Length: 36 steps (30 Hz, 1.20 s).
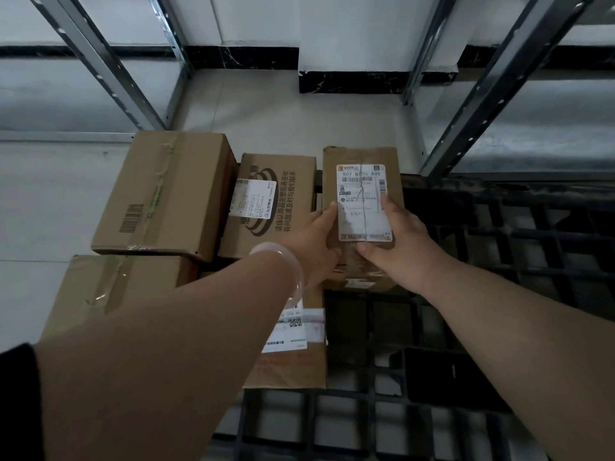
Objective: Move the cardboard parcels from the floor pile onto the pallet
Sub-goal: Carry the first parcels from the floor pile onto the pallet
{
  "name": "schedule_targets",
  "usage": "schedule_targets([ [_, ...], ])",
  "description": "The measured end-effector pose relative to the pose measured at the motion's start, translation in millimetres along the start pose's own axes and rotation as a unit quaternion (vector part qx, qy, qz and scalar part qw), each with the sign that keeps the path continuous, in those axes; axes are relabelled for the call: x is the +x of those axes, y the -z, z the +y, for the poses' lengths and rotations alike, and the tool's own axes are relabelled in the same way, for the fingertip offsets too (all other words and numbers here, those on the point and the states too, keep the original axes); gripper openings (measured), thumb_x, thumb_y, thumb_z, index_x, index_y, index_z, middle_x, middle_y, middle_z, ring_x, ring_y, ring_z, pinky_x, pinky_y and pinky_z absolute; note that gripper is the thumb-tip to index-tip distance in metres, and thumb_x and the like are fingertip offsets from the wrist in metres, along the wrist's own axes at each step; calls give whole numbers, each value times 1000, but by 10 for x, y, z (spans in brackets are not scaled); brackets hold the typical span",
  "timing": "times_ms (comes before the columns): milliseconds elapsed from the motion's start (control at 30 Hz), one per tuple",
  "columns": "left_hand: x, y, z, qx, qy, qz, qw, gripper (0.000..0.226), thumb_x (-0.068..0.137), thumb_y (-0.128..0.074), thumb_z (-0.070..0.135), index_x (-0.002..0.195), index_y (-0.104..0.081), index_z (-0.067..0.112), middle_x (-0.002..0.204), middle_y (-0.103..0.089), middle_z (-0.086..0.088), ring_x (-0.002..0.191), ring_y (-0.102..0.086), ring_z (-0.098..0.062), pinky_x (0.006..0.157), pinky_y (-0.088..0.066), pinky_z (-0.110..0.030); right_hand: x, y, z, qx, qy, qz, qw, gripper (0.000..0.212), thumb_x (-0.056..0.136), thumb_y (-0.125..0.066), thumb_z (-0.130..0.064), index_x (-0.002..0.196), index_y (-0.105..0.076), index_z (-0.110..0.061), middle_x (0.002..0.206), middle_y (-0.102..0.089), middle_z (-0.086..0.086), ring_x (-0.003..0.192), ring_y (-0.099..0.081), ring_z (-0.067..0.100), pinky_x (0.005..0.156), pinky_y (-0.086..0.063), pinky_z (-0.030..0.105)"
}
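1. Cardboard parcels cover the left part of the black grid pallet (532, 247); the pallet is the biggest thing before us, and its open right side is bare, probably because we are filling it row by row from the left.
2. The large taped box (163, 194) lies at the far left, with another wide box (116, 287) in front of it. We judge the bulky ones were put at the edge so that smaller ones can butt against them.
3. The printed box (273, 207) lies just beside the large one, its white label up, leaving no gap.
4. The small labelled parcel (362, 201) is the one in hand. It sits at the end of the row, just beside the printed box and seemingly on top of a lower parcel (359, 282), label up for reading.
5. Our left hand (316, 241) clasps its left side and our right hand (399, 241) clasps its right side, thumbs under the near end; both are closed on it, likely to square it with the row.
6. A pale bangle (286, 261) hangs on the left wrist.
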<state>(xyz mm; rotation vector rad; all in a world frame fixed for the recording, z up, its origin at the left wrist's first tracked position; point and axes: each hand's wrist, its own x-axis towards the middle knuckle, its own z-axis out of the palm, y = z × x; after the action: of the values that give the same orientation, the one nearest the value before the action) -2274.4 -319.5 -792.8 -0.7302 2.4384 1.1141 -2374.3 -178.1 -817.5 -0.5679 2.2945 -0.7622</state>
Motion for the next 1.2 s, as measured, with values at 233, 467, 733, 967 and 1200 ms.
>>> schedule_targets([
  [233,-57,-43,-142,98,-4,-13,995,75,102,-49,28,156,1,36,164,3,16,150,-14,-21,118,-19,-36,12,-83,56,-4,-27,-13,1000,98,89,-69,-44,155,3,-47,163,-2,-7,148,-16,23,118,-21,43],
  [467,-145,-77,-310,83,-19,-9,996,74,100,-50,30,156,-2,37,163,3,19,150,-9,-16,119,-14,-34,58,-58,22,-111,-73,-29,991,94,89,-59,-62,150,13,-53,163,24,-4,152,-2,33,119,-16,50],
  [733,-1166,1,-867,151,-30,121,981,71,98,-41,46,151,7,43,164,5,16,150,4,-8,124,-4,-39,-672,-392,-153,-252,125,84,956,89,88,-55,-60,155,2,-42,163,15,-8,150,10,18,115,0,41],
  [967,-2006,253,-1672,219,158,201,941,94,80,-44,73,130,35,63,161,26,8,149,19,-20,120,2,-52,-1166,-1062,-254,-347,183,-113,913,102,88,-49,-69,134,40,-49,147,52,-3,140,40,16,112,25,35],
  [1200,-1999,201,-2019,189,181,134,956,96,66,-45,88,127,28,74,159,24,13,149,17,-26,117,-12,-62,-1274,-1341,-224,-367,123,-108,916,107,92,-53,-60,125,48,-46,148,51,2,142,39,23,121,-8,44],
])
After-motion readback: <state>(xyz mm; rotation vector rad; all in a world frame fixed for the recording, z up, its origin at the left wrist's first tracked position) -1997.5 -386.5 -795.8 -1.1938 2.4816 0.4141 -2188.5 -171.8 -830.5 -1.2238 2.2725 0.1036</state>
